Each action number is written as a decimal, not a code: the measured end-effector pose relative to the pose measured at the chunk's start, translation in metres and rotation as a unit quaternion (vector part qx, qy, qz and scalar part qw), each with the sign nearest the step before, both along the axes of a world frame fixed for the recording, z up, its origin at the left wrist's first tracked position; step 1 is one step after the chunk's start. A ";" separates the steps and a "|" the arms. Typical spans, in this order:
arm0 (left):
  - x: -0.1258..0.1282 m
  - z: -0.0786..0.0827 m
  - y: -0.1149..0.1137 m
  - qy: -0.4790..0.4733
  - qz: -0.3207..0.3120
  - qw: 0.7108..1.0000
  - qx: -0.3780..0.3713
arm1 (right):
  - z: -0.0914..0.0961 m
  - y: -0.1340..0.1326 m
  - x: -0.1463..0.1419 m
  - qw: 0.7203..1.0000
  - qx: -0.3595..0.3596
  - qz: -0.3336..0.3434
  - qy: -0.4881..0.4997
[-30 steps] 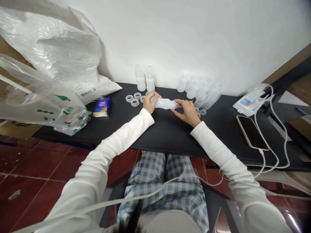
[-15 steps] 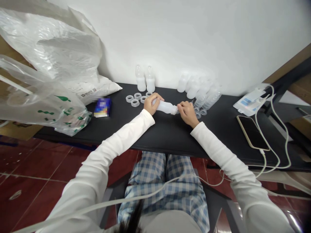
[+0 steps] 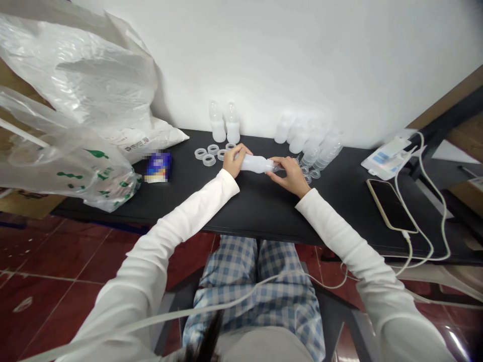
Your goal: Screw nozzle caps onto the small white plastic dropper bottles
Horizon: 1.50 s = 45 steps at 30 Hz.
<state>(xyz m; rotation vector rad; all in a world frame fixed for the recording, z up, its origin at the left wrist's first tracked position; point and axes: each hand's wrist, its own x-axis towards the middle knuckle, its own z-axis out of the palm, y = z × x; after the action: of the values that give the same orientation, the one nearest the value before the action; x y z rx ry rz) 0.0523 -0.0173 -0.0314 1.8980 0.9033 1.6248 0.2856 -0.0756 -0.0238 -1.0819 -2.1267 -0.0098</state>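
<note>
White plastic bottle was held sideways over the black table, left hand wrapped round its base to steady it, leaving the neck free for right hand pinching narrowly there, clear plastic rings close by.

Reached forward from the near side, white-sleeved left arm and right arm angled inward; left hand curled closed, right hand pinched and turned inward, both close together, wrists bent.
</note>
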 end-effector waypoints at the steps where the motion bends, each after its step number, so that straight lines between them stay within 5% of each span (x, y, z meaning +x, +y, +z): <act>1: 0.001 0.001 -0.001 0.008 -0.004 1.000 0.003 | -0.002 0.001 0.000 1.000 -0.004 -0.011 0.006; 8: -0.002 0.007 -0.013 0.101 0.032 0.989 0.101 | -0.005 0.002 -0.005 0.994 -0.057 -0.061 0.074; 17: -0.009 0.006 -0.016 0.176 0.065 0.959 0.215 | 0.018 -0.007 -0.007 0.984 -0.160 0.009 0.083; 24: -0.012 0.008 -0.015 0.190 0.056 0.950 0.240 | 0.019 -0.010 -0.008 0.967 -0.212 0.031 0.134; 29: -0.012 0.009 -0.015 0.210 0.088 0.938 0.260 | 0.015 -0.008 -0.007 0.980 -0.169 0.009 0.103; 33: -0.010 0.010 -0.016 0.204 0.127 0.940 0.243 | 0.022 -0.008 0.000 0.998 -0.017 -0.057 0.027; 37: -0.010 0.011 -0.012 0.142 0.159 0.950 0.229 | 0.032 -0.003 0.022 0.971 0.078 -0.221 0.037; 41: -0.010 0.011 -0.008 0.079 0.163 0.969 0.167 | 0.031 0.010 0.051 0.919 0.109 -0.376 0.054; 45: -0.008 0.008 -0.006 0.015 0.137 0.983 0.118 | 0.024 0.020 0.069 0.890 0.078 -0.443 0.074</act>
<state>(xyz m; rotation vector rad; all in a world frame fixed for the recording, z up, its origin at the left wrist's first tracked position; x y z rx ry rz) 0.0444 -0.0234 -0.0237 2.0296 1.0635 1.9437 0.3545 -0.0556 -0.0001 -1.7889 -1.3105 -0.5019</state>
